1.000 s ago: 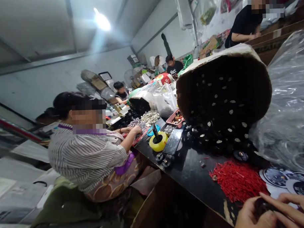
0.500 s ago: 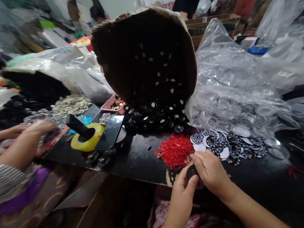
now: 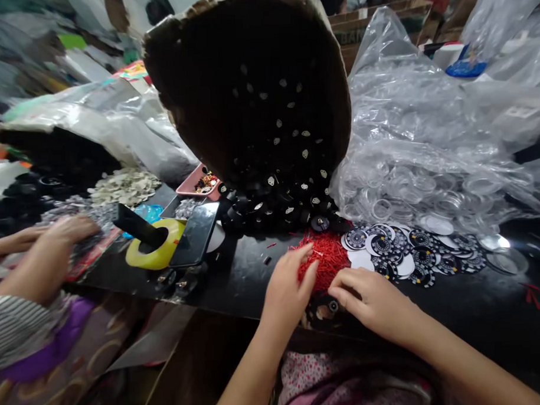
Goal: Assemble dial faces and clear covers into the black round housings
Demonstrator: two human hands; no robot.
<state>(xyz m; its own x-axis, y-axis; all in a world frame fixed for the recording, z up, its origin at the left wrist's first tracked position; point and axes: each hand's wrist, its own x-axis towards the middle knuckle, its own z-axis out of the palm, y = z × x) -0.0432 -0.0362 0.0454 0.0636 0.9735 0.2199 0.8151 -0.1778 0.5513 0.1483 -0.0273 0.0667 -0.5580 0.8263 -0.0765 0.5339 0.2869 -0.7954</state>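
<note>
Over the heap of thin red pieces (image 3: pixel 327 262) my left hand (image 3: pixel 284 287) is open, thumb and forefinger apart. My right hand (image 3: pixel 375 302) is curled at the lower right edge of the heap, its thumb and fingertips close together. What it holds, if anything, is too small or hidden to tell. Just below its fingertips, at the table's front edge, is a small dark part with a round ringed centre (image 3: pixel 333 306). Printed black-and-white discs (image 3: pixel 389 248) lie overlapping behind my right hand.
A large dark-mouthed container (image 3: pixel 249 108) spills black parts (image 3: pixel 270 211) onto the black table (image 3: pixel 241 274). Clear rings fill a plastic bag (image 3: pixel 409 138) at right. A phone (image 3: pixel 195 234) rests against yellow tape (image 3: pixel 141 254). At left, a co-worker's hands (image 3: pixel 67 230) work near pale pieces (image 3: pixel 125 187).
My hands were together around a dark round part. They have separated: the left moved up and left over the red pieces, its fingers opening. The view has shifted slightly.
</note>
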